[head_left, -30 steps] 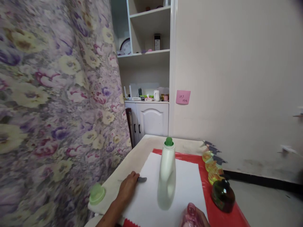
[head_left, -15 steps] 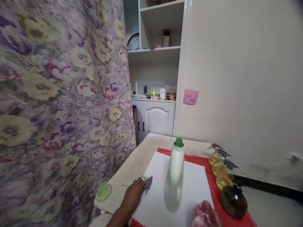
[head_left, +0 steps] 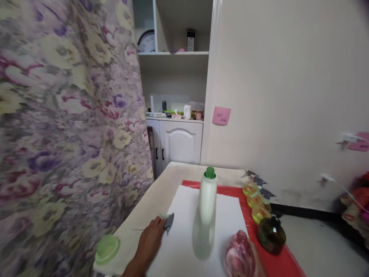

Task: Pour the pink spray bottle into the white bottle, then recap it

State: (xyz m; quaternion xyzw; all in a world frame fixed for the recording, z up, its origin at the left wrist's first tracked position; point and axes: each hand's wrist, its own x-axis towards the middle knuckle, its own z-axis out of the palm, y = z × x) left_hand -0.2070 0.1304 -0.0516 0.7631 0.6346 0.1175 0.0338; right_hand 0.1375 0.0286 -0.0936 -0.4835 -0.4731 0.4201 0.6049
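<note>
My left hand (head_left: pixel 150 240) rests on the table's left side and grips a grey spray trigger head (head_left: pixel 168 222) with a thin tube. My right hand (head_left: pixel 256 265), mostly out of frame at the bottom edge, holds a pink see-through bottle (head_left: pixel 240 257). Between the two hands a tall white bottle (head_left: pixel 205 215) with a green spout stands upright on a white sheet (head_left: pixel 227 215), which lies over a red mat (head_left: pixel 273 261).
A green cap (head_left: pixel 107 249) lies at the table's near left corner. Along the right edge of the mat stand three yellow spray bottles (head_left: pixel 256 200) and a dark green bottle (head_left: pixel 271 234). A flowered curtain (head_left: pixel 63 127) hangs close on the left; a white cupboard (head_left: pixel 178 142) stands behind.
My left hand has lifted the trigger head's front end off the sheet. The pink bottle has risen further into view. The camera has shifted about.
</note>
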